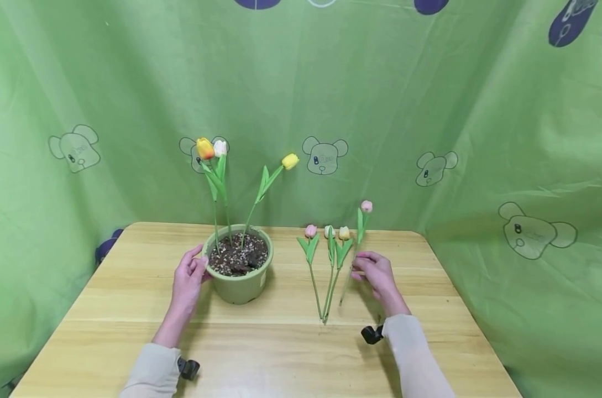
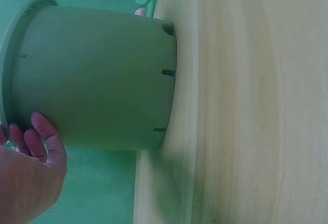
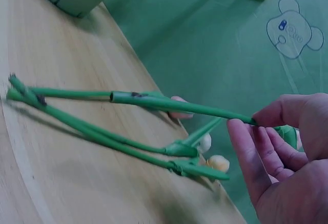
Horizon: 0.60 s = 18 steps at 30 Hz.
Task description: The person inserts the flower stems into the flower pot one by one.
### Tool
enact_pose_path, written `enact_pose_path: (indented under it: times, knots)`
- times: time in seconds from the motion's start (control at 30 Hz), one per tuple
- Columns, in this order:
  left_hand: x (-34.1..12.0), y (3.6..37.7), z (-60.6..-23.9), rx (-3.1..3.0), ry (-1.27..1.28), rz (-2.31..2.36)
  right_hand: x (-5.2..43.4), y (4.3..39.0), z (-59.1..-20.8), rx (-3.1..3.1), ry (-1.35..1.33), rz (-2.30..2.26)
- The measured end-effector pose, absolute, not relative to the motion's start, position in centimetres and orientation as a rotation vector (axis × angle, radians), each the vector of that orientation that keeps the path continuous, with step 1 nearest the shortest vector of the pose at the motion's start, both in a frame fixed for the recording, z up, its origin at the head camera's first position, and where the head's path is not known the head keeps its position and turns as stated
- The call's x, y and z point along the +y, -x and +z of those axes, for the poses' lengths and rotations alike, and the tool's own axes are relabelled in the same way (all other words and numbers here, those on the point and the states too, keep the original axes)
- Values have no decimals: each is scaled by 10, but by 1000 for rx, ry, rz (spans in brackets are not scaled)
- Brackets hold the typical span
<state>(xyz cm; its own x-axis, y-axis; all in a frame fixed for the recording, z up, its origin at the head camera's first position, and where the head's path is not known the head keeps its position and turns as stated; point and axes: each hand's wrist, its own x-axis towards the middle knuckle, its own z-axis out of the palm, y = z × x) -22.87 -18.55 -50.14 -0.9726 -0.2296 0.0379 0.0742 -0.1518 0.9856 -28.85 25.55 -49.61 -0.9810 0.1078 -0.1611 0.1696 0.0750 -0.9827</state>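
**Lifting a cut tulip beside a planted pot**

Head view, centre of frame: a green pot (image 1: 238,276) of dark soil stands on a wooden table (image 1: 281,354) and carries three upright tulips, orange (image 1: 204,148), white (image 1: 220,147) and yellow (image 1: 290,161). The left hand (image 1: 188,276), left of centre, rests against the pot's rim and side with fingers loosely bent; the left wrist view shows fingertips (image 2: 43,131) touching the wall just under the rim, steadying rather than clasping.

Right of centre, three loose tulips (image 1: 328,260) lie on the table with their stem ends meeting toward the near edge. The right hand (image 1: 377,273) pinches the stem of a fourth, a pink tulip (image 1: 366,207), between thumb and fingertips; its bloom stands raised above the others. The right wrist view shows this stem (image 3: 169,102) held clear of the tabletop along most of its length, the cut end near the other stems' ends.

To handle the stem well, the pinch likely belongs near the middle, light enough not to kink it, with the cut end lifted free of the neighbouring stems before turning. The other hand's contact should keep the pot from sliding.
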Motion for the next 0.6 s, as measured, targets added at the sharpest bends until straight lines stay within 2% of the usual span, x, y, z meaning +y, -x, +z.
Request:
enact_pose_path:
  times: [0.6]
  knots:
    - [-185, 228, -502, -1901, -163, -2230, 198, 294, -459, 2194, -130, -2327]
